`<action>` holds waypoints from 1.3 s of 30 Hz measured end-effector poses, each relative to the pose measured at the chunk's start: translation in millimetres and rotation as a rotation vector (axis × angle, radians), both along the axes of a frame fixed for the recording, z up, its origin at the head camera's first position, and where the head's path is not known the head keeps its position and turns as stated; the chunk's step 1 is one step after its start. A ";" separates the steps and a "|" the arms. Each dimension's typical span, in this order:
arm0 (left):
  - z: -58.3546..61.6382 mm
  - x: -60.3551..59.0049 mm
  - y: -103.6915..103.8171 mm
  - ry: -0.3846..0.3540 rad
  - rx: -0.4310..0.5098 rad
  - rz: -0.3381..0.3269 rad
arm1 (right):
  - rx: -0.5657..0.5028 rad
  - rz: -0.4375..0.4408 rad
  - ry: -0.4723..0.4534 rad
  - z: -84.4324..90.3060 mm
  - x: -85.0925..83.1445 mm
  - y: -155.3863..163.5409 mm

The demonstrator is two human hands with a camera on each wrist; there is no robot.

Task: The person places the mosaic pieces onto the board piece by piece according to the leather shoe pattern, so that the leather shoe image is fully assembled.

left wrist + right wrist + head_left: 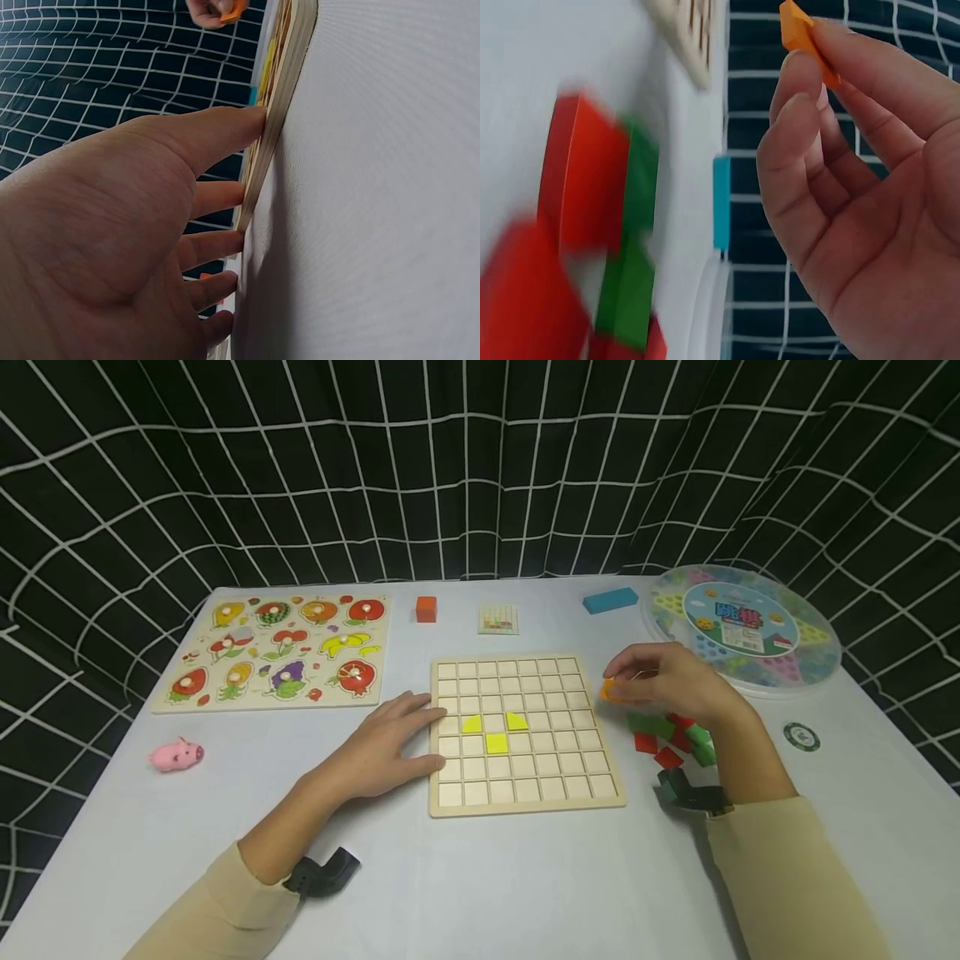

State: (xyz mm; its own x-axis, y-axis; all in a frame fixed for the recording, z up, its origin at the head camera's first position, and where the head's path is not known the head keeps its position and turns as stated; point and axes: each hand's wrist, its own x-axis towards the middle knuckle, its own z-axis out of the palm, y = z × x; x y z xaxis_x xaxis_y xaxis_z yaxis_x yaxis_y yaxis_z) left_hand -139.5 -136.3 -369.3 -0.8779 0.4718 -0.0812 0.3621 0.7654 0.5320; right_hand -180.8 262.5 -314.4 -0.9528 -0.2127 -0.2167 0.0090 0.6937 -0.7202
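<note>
Orange piece (609,691) pinched off the right side of the grid board (547,766)

The head view half hides the orange piece behind fingers; the right wrist view bares it, gripped between the thumb and fingers of the right hand (667,681), raised above the table (525,885). Only the head view shows in full the board's three yellow pieces (497,743), two curved and one square. The left wrist view reveals the board's layered side edge, where the left hand (382,747), fingers extended and grasping nothing, rests its thumb. Red and green pieces (645,742), blurred in the right wrist view, lie near that wrist.
</note>
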 end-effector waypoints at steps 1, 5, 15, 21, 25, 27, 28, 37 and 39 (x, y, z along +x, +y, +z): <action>-0.1 0.1 -0.1 -0.001 0.000 0.001 | -0.011 0.008 -0.002 0.5 -0.1 -4.7; 0.4 0.7 -0.3 -0.004 0.000 -0.001 | -0.074 0.044 -0.031 0.6 -1.6 -25.6; 0.9 -0.7 0.3 -0.005 -0.001 0.003 | -0.185 0.175 -0.115 -1.7 -0.9 -81.4; 1.8 -0.9 0.0 -0.003 -0.005 0.001 | -0.188 0.234 -0.128 -1.5 0.9 -106.8; 1.9 -2.1 -1.1 -0.002 -0.004 -0.012 | -0.169 0.279 -0.145 -0.7 5.1 -120.9; 2.0 -3.0 -1.4 -0.003 -0.004 -0.020 | -0.153 0.300 -0.141 -2.3 6.0 -125.6; 2.1 -3.4 -1.4 -0.004 -0.004 -0.022 | -0.146 0.310 -0.137 -2.8 6.4 -127.4; 3.3 -3.3 -1.5 -0.016 -0.014 -0.013 | -0.064 0.362 -0.120 -7.7 4.2 -144.9; 2.9 -3.1 -1.8 -0.017 -0.013 -0.007 | -0.033 0.371 -0.111 -8.9 2.7 -149.7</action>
